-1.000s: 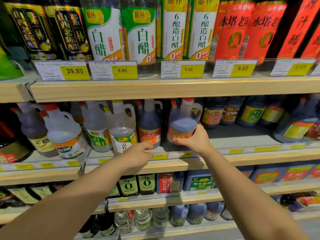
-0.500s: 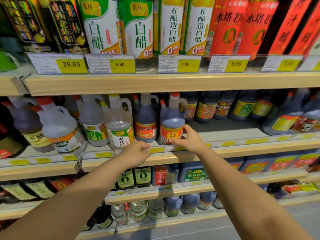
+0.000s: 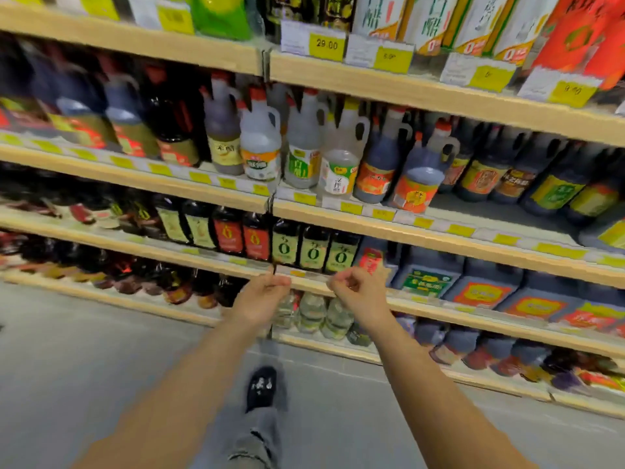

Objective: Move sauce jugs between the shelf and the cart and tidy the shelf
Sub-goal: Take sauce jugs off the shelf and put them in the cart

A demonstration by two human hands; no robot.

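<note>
A dark sauce jug with an orange label [image 3: 419,177] stands at the front of the middle wooden shelf [image 3: 439,233], beside another dark jug with a red label [image 3: 378,167] and several clear vinegar jugs [image 3: 338,164]. Both my hands hang in front of a lower shelf, away from the jugs. My left hand [image 3: 262,296] is loosely curled and holds nothing. My right hand [image 3: 358,291] is also curled with its fingers bent and holds nothing. No cart is in view.
Dark soy bottles with green and red labels [image 3: 287,245] fill the shelf behind my hands. Large square jugs [image 3: 480,289] sit to the right. Yellow price tags [image 3: 326,45] line the top shelf. My shoe [image 3: 260,387] steps on the grey floor.
My right hand has let go of the orange-label jug, which now stands on the shelf. Both hands have dropped down and back, and my view has swung left and away from the shelf.
</note>
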